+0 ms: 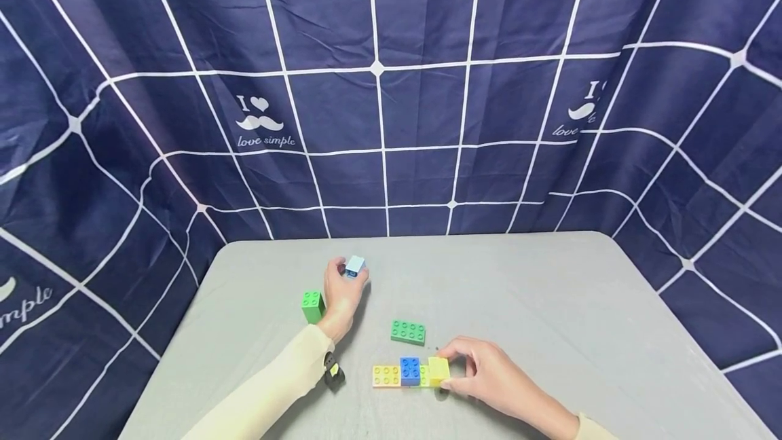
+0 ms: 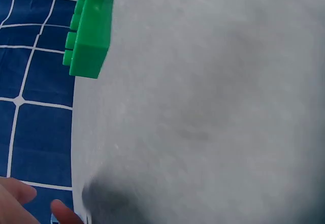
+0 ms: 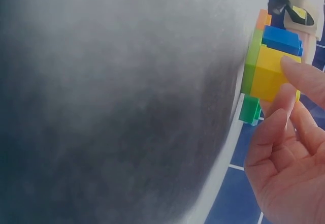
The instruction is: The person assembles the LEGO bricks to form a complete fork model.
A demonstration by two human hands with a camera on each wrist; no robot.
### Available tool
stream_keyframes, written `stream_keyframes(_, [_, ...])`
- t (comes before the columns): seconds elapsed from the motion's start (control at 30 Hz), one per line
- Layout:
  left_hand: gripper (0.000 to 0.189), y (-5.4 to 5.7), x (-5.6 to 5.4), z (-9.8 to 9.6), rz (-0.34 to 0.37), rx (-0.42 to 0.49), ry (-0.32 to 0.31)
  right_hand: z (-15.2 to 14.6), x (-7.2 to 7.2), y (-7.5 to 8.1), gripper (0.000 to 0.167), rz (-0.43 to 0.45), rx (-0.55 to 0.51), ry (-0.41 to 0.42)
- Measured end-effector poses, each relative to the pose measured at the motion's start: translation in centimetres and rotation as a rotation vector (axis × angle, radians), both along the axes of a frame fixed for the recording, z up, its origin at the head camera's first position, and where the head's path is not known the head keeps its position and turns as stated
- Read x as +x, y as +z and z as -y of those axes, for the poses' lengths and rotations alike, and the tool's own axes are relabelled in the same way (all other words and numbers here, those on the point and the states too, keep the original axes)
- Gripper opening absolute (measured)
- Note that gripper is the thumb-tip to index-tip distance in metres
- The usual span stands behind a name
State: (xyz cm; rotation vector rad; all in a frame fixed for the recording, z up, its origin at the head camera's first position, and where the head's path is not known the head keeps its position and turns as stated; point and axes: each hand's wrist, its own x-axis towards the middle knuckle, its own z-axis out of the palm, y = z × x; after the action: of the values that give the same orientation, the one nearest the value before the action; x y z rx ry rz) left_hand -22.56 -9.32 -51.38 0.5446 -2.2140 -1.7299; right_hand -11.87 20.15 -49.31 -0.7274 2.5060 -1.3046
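Note:
At the far side of the table my left hand (image 1: pixel 342 296) pinches a light blue toy brick (image 1: pixel 356 265) between thumb and fingers. Little of that hand shows in the left wrist view, at the lower left corner. My right hand (image 1: pixel 487 373) pinches a yellow brick (image 3: pixel 269 74) at the right end of a low row. The row has an orange brick (image 1: pixel 385 377) at the left and a lime green brick (image 3: pixel 250 66) under the yellow one. A blue brick (image 1: pixel 410 371) sits across their middle, just left of the yellow brick.
A tall green brick (image 1: pixel 313 307) stands beside the left wrist. Behind the row lies a flat green brick (image 1: pixel 408 332), studs up. The grey table (image 1: pixel 550 304) meets a dark blue curtain (image 1: pixel 421 114) with white lines at its back and sides.

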Motion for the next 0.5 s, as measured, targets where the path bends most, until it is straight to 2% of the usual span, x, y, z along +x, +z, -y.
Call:
stream_keyframes(0.2, [0.063,-0.06,-0.52,-0.19,0.006,0.065,0.006,-0.09,-0.11,0.07,0.03,0.005,-0.005,0.0])
stream_keyframes(0.5, [0.063,-0.15,-0.82,-0.44,0.048,0.032,0.001,-0.15,0.01,0.47,0.03,0.049,-0.008,-0.001])
